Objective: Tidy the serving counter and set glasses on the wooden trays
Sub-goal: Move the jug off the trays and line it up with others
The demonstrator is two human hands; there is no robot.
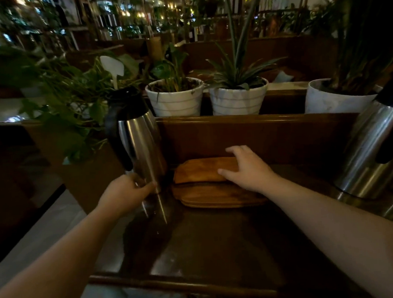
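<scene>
A steel thermos jug (138,138) with a black lid and handle stands at the left of the dark wooden counter (208,245). My left hand (127,192) is wrapped around its base. Right of the jug lies a stack of wooden trays (212,194); the top tray (201,170) is tipped up at its front edge. My right hand (247,166) grips that top tray at its right end, fingers over its far edge. No glasses are in view.
A second steel jug (372,147) stands at the right edge on a metal base. Behind the counter's raised back wall sit white striped plant pots (175,99) (238,98) and a larger white pot (332,99). Leafy plants hang over the left side.
</scene>
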